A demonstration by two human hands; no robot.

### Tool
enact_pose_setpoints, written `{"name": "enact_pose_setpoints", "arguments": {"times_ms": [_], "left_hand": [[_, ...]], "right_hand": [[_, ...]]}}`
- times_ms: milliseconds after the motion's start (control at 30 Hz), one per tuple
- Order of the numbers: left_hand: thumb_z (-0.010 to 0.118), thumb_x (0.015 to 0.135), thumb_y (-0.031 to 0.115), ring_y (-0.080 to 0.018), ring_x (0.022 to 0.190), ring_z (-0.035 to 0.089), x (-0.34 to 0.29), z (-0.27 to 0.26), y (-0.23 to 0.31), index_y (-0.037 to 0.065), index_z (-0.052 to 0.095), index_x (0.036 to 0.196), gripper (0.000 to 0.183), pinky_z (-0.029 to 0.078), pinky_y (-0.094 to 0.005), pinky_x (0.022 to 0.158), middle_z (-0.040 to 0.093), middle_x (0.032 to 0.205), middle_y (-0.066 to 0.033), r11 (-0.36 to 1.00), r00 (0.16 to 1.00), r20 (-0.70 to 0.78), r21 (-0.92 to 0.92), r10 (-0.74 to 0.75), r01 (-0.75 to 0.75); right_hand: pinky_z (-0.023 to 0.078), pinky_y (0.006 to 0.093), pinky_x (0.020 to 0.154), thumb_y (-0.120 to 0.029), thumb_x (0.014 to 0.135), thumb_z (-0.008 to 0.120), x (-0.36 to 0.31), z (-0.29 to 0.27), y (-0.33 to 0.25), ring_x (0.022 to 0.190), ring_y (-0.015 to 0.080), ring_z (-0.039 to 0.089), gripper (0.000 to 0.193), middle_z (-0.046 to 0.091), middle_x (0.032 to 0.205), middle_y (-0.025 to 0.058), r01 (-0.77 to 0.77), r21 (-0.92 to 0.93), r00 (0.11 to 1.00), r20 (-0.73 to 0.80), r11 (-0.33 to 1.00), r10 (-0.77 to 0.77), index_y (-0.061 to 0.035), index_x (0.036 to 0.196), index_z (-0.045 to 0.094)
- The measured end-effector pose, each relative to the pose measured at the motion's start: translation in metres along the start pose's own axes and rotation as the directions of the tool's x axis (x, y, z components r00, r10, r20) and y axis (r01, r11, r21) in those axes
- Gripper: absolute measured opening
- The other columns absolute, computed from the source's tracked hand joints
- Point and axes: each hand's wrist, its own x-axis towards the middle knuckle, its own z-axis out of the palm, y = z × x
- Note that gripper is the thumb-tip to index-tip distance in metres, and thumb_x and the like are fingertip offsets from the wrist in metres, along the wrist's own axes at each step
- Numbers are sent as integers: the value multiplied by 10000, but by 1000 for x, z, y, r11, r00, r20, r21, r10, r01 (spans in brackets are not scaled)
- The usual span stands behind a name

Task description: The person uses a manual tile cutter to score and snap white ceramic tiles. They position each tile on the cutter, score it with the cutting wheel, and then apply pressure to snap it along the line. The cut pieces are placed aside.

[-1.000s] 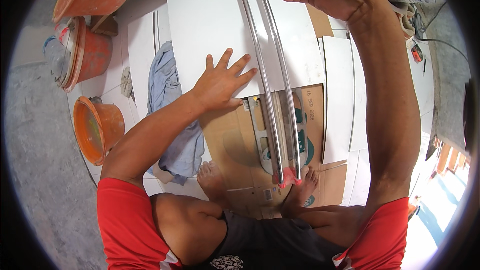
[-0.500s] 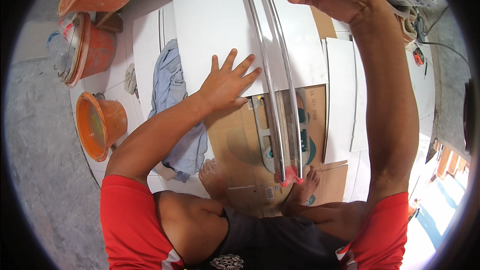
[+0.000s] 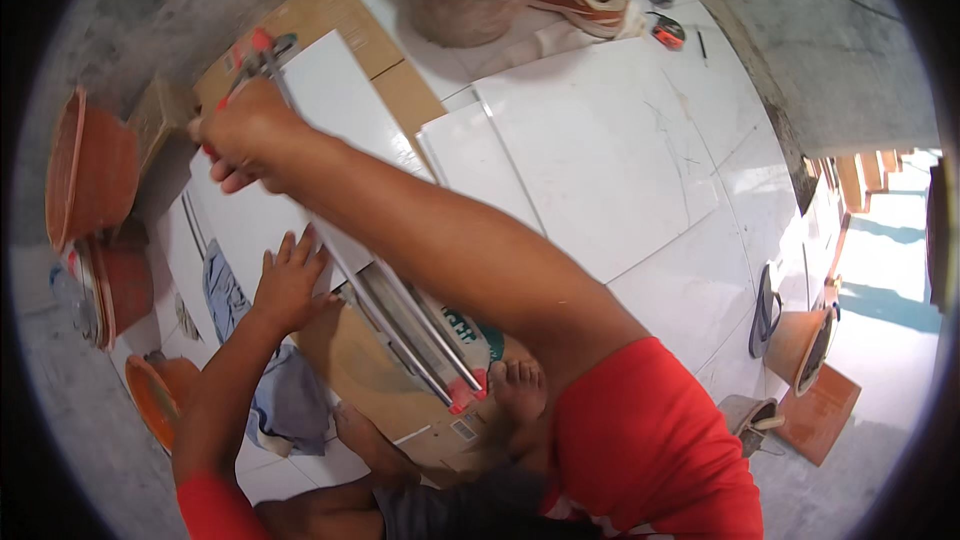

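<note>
White-tiled floor [image 3: 650, 315], grey concrete [image 3: 830, 80] along the far right. White slabs [image 3: 590, 160] lie right of the work, cardboard [image 3: 345, 350] under its near end.

White tile [image 3: 345, 100] sits at far left, beneath the twin chrome rails [image 3: 430, 330], which run slantwise from far left to near right, ending in a red end piece [image 3: 468, 392] by the foot.

Handling, my read: tile is stiff, fairly heavy for its area, slick on the face, brittle at edges and corners. Lift by two opposite edges; flat palm to steady, no point loads. Rails look rigid and smooth; better grip is the red handle [image 3: 209, 152].

Left hand [image 3: 290, 285]: fingers spread apart, laid on the tile near its near edge, fingertips just left of the rails. Tile is under them, not pinched. Right hand [image 3: 255, 130]: fingers curled round the handle over the tile's far part. Motion blur there, so can't confirm thumb placement.
</note>
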Motion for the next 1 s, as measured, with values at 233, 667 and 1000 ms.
{"name": "enact_pose_setpoints", "arguments": {"times_ms": [233, 667, 1000], "left_hand": [[847, 725, 370, -458, 1423, 364, 7, -7, 13, 112, 459, 1478, 885, 400, -601, 1081, 313, 1596, -198, 999, 999, -47, -41, -19, 17], [876, 681, 374, -414, 1423, 361, 7, 4, 3, 69, 503, 1413, 876, 371, -546, 1103, 363, 1553, -194, 996, 979, -193, -41, 66, -75], [866, 678, 330, -375, 1510, 219, 22, 10, -1, 241, 369, 1554, 1011, 319, -690, 1100, 219, 1667, -89, 964, 941, -212, 69, 264, -255]], "right_hand": [[510, 343, 387, -130, 927, 681, 0, -9, 8, 514, 201, 619, 193, 614, 722, 113, -7, 3, 1000, -31, 1000, 7, 42, 903, 596], [620, 349, 694, -118, 927, 669, -6, -25, -7, 753, 207, 685, 170, 670, 864, 116, -60, -164, 996, 53, 985, 70, 28, 1011, 641], [619, 337, 670, -81, 907, 670, -13, -24, -10, 746, 222, 679, 226, 653, 913, 148, 51, -260, 995, 96, 964, -26, 73, 1057, 599]]}}
